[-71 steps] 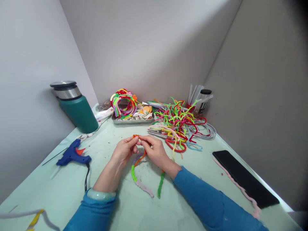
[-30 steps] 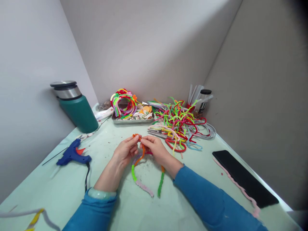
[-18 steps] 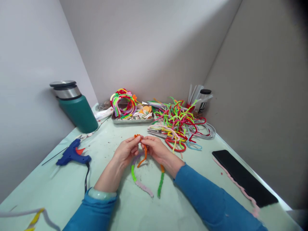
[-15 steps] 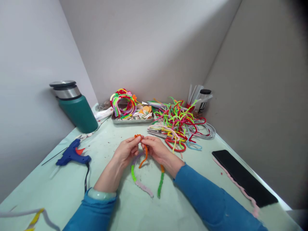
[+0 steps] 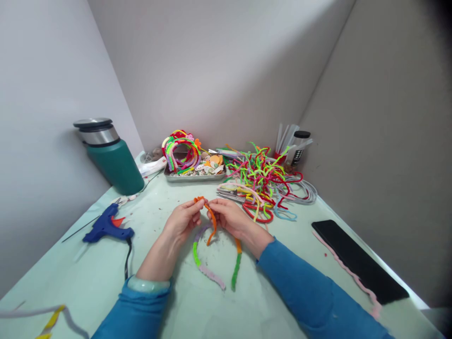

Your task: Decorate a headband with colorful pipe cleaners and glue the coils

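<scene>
Between both hands — left hand (image 5: pixel 183 222), right hand (image 5: pixel 231 219) — fingers pinch the orange pipe cleaner (image 5: pixel 211 221), its tail dangling below.

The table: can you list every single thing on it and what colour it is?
orange pipe cleaner: one, orange, pinched by both hands
headband: one, green, pink and orange, under the hands
glue gun: one, blue, left
bottle: one, teal, far left
tray: one, silver, back
pipe cleaner pile: many, mixed colours, back right
scissors: one, silver, by the pile
phone: one, black, right
left hand: one
right hand: one
</scene>
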Tool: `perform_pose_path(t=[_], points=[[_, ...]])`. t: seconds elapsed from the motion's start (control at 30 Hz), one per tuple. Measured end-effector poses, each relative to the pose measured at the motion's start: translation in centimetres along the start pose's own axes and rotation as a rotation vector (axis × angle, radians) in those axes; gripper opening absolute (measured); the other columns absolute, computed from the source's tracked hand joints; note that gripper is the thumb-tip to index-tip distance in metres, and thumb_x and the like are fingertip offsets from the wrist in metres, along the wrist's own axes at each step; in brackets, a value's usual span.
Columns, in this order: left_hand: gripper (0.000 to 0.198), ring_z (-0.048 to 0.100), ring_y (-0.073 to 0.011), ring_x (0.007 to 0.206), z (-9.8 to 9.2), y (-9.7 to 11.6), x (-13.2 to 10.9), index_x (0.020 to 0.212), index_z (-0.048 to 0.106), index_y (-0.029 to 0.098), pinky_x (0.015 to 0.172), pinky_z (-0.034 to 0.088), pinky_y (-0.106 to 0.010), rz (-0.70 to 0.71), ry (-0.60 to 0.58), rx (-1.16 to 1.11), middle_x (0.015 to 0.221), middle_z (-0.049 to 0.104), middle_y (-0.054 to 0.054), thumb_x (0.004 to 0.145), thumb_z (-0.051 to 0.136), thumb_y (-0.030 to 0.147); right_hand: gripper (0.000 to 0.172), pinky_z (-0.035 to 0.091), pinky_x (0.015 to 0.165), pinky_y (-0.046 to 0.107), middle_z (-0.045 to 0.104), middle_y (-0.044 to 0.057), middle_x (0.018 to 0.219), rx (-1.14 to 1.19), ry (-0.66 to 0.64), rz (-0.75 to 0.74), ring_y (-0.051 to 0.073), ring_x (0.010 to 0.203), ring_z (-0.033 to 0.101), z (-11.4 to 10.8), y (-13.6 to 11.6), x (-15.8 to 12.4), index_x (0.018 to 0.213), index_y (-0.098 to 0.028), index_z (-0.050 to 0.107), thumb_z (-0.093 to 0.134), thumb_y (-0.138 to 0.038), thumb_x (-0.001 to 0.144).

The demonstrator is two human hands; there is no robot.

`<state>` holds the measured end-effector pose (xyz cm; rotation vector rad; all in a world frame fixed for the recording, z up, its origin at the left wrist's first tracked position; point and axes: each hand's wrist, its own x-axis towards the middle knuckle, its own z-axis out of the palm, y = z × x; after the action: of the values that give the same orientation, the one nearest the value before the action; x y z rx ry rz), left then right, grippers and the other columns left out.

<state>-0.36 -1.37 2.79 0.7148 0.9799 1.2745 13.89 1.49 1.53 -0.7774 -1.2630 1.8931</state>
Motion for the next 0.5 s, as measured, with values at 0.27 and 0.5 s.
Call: perform_pose_path(t=[0.27, 0.5], points=[[0.018, 0.032, 0.0003, 0.039, -0.6, -0.2, 0.2, 0.076, 0.062, 0.011, 0.038, 0.03, -0.013, -0.054, -0.064, -0.169, 0.052, 0.041, 0.007, 0.065, 0.072, 0.019, 0.021, 0.041, 0.063, 0.025, 0.057, 0.002, 0.084, -0.809, 0.199, -0.624, 0.012, 0.068, 0.051, -0.6, 0.1, -0.4, 0.096, -0.019, 0.056, 0.056, -0.018, 0.075], [0.017, 0.032, -0.0016, 0.039, -0.6, -0.7, 0.5, 0.068, 0.057, 0.012, 0.039, 0.03, -0.014, -0.1, -0.129, -0.171, 0.046, 0.038, 0.008, 0.066, 0.071, 0.021, 0.021, 0.042, 0.074, 0.03, 0.056, 0.007, 0.095, -1.172, 0.174, -0.844, 0.017, 0.084, 0.053, -0.4, 0.1, -1.2, 0.101, -0.021, 0.059, 0.049, -0.019, 0.083]])
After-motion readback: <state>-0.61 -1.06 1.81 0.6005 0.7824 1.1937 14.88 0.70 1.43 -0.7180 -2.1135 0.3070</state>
